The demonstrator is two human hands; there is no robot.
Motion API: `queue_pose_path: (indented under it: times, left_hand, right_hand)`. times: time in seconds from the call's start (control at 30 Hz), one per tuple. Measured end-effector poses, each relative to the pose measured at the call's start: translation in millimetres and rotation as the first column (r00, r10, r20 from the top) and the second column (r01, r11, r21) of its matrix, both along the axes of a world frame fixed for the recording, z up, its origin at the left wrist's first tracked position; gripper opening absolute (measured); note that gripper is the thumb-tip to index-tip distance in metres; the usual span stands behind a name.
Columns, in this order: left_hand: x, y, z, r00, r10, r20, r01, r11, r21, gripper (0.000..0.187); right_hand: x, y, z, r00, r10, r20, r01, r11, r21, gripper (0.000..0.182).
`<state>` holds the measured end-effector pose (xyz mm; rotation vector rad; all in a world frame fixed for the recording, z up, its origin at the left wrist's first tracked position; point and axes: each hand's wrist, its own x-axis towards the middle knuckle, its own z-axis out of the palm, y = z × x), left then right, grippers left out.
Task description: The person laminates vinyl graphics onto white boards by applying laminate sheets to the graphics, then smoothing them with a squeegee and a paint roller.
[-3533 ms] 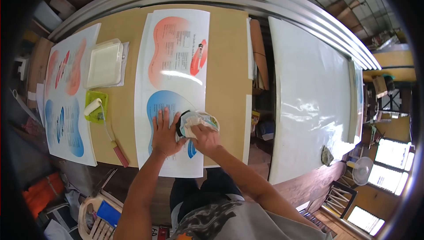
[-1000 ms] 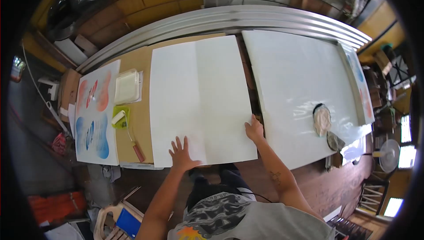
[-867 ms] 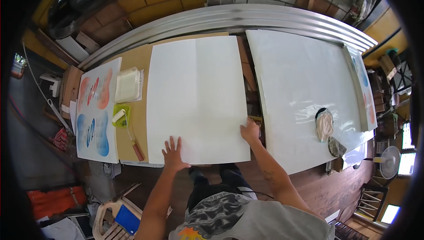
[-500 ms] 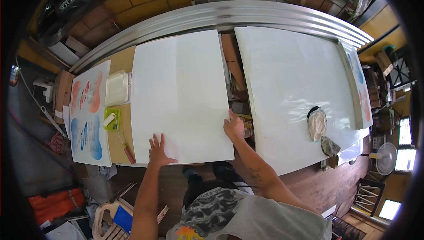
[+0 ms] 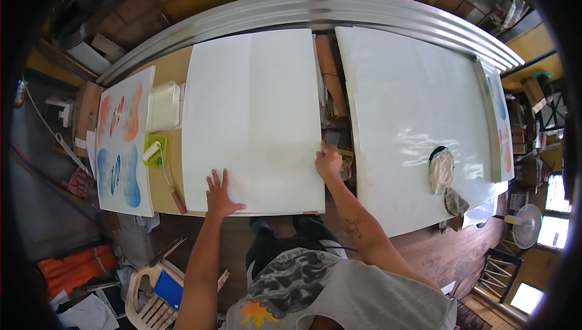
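A large white sheet (image 5: 254,117) lies on the left work surface, a faint lengthwise band down its middle. My left hand (image 5: 222,195) rests flat on its near edge with the fingers spread. At the sheet's right edge is my right hand (image 5: 328,161), its index finger pointed along the edge and the other fingers curled; whether it grips anything is hidden. Left of the sheet, a paint roller (image 5: 153,153) leans on a yellow-green tray (image 5: 159,159), below a pale square container (image 5: 163,107).
A white-covered table (image 5: 412,124) stands to the right, past a gap, bearing a cloth bundle (image 5: 441,172) and a long strip (image 5: 488,117). Printed sheets (image 5: 118,148) lie at far left. Ridged metal panels (image 5: 315,5) run behind. A plastic chair (image 5: 145,299) is at lower left.
The view has shifted slightly, so the right table appears farther right. My left hand keeps its spread pose on the sheet; my right hand remains at the right edge.
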<state>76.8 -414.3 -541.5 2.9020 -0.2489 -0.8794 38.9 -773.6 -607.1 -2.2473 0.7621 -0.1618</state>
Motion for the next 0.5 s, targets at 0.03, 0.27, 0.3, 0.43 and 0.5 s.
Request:
queue_pose_path:
  times: [0.03, 0.27, 0.3, 0.43, 0.5]
  left_hand:
    - [-0.7, 0.3, -0.7, 1.0, 0.004, 0.006, -0.004, 1.0, -0.006, 0.145]
    - [-1.0, 11.5, -9.0, 0.999, 0.01, 0.04, -0.006, 0.993, -0.119, 0.143]
    - [-1.7, 13.9, -11.2, 0.998, 0.008, 0.057, -0.001, 0.992, -0.129, 0.143]
    - [-11.8, 30.3, -6.1, 0.991, 0.016, 0.129, 0.023, 0.955, -0.296, 0.125]
    - [-25.4, 55.5, -13.2, 0.982, 0.008, 0.189, 0.079, 0.891, -0.447, 0.111]
  right_hand:
    - [-0.5, 0.3, -0.9, 1.0, 0.007, -0.004, -0.007, 1.0, 0.0, 0.043]
    - [1.8, 5.3, -3.5, 0.971, 0.106, -0.214, -0.198, 0.858, -0.474, 0.043]
    - [10.2, 30.9, 16.9, 0.993, 0.086, -0.075, -0.113, 0.828, -0.549, 0.043]
    - [53.0, 161.6, 59.3, 0.944, 0.252, 0.215, -0.222, 0.963, -0.152, 0.043]
    - [65.9, 256.9, 66.5, 0.912, 0.369, 0.181, -0.38, 0.925, 0.024, 0.039]
